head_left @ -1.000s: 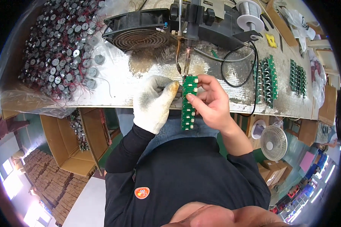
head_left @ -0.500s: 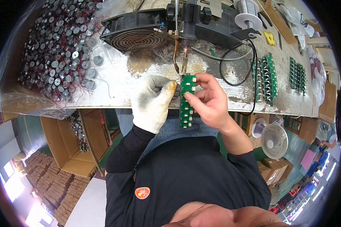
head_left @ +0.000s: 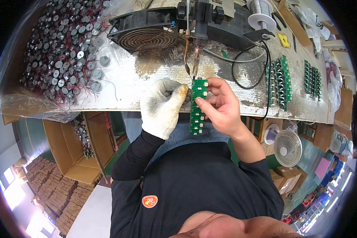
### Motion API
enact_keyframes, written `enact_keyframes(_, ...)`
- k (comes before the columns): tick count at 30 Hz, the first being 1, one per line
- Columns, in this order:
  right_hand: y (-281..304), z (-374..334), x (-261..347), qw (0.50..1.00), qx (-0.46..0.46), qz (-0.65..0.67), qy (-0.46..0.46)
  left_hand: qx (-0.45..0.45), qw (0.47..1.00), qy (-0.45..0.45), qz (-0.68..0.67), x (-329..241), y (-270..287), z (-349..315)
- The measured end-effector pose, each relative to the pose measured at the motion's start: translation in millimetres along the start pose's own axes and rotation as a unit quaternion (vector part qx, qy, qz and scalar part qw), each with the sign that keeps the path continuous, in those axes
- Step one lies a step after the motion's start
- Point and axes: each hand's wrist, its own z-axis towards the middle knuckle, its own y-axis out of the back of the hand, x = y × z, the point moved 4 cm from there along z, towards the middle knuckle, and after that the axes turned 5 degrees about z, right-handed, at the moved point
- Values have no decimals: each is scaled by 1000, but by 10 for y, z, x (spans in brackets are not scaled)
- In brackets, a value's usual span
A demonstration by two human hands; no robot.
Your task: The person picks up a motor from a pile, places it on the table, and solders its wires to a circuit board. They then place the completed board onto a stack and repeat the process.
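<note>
Bright windows (head_left: 13,198) break up a pale wall (head_left: 25,206) at the lower left. Green floor (head_left: 31,135) shows beside and below the desk (head_left: 125,77), whose white top is worn and stained dark. Long strip lights (head_left: 344,181) glow at the lower right.

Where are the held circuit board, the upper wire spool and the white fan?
Circuit board (head_left: 196,113): head view, on its middle stretch.
Upper wire spool (head_left: 259,8): head view, on the wound wire.
White fan (head_left: 288,148): head view, on its round guard.
</note>
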Motion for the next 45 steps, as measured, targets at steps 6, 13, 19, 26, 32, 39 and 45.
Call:
enact_keyframes(6,11,-3,-4,1000,-2,-1,14,-4,1000,-11,27,-31,-7,1)
enact_keyframes(13,18,-3,38,1000,-5,-5,26,-8,999,-14,29,-31,-25,7)
enact_keyframes(19,17,13,-29,1000,-2,-22,9,-13,999,-20,31,63,9,45)
enact_keyframes(26,6,25,-13,998,-15,-44,-35,5,984,-96,150,-41,97,81)
enact_keyframes(32,216,90,13,997,-72,-3,20,-45,913,-273,299,-289,460,70)
enact_keyframes(39,141,59,-9,997,-44,-47,44,-235,807,-222,494,-550,1399,282)
enact_keyframes(45,136,71,-18,998,-39,-34,47,-140,734,-121,654,-621,1400,736)
